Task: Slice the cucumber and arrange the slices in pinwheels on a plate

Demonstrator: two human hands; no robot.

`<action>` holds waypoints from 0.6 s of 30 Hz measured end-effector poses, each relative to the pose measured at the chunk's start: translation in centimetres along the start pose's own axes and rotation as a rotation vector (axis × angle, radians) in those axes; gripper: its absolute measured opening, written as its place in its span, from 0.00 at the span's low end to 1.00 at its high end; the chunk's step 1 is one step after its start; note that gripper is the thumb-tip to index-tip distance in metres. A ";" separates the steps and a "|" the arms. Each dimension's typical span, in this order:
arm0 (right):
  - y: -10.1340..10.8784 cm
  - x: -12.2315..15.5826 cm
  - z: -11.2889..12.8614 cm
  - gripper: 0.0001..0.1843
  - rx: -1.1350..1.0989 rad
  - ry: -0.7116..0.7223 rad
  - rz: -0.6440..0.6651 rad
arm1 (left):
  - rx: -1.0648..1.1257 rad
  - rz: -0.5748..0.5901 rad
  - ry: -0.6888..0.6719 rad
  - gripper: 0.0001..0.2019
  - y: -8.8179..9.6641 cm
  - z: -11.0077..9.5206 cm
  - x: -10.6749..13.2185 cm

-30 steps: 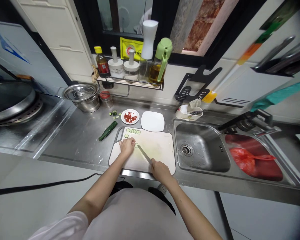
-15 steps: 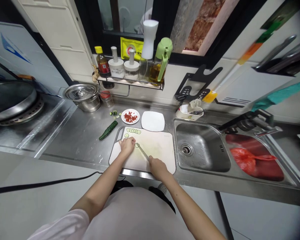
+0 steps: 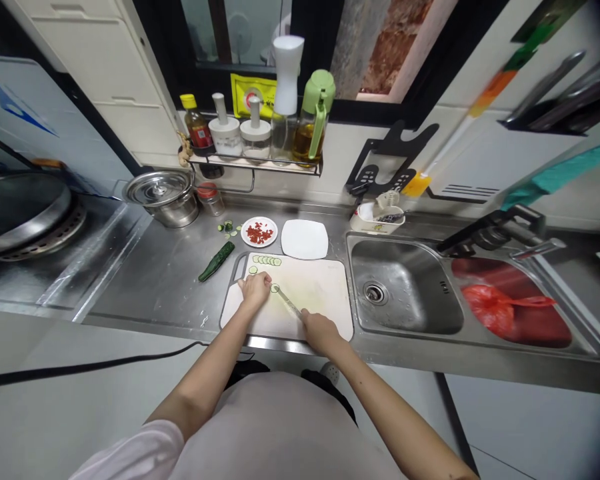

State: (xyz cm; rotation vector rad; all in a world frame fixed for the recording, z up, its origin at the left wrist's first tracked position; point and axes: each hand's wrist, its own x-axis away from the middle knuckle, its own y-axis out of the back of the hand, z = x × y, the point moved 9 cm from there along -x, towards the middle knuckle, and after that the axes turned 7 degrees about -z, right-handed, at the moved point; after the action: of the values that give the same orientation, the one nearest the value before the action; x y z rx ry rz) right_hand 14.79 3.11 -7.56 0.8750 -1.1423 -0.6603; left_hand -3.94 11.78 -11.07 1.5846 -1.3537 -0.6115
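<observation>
On the shiny metal counter, one round green slice lies on a white board, by the tip of a knife gripped in the right hand. Next to it, the left hand has bent fingers, but I can't tell if they hold anything. Farther out are a row of slices, a dark green cucumber and a plate of red bits.
</observation>
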 end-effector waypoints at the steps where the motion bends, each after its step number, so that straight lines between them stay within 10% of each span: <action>1: 0.0 -0.1 0.1 0.16 -0.002 0.003 -0.003 | 0.004 0.001 -0.003 0.09 0.0 0.0 0.0; 18: 0.1 0.0 0.2 0.17 -0.031 0.008 -0.034 | -0.031 0.000 0.000 0.08 0.0 0.0 0.0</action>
State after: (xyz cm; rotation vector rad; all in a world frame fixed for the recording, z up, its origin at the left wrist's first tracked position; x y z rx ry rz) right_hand 14.56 3.14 -7.44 0.8723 -1.1092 -0.7002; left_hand -3.94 11.81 -11.05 1.5600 -1.3376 -0.6295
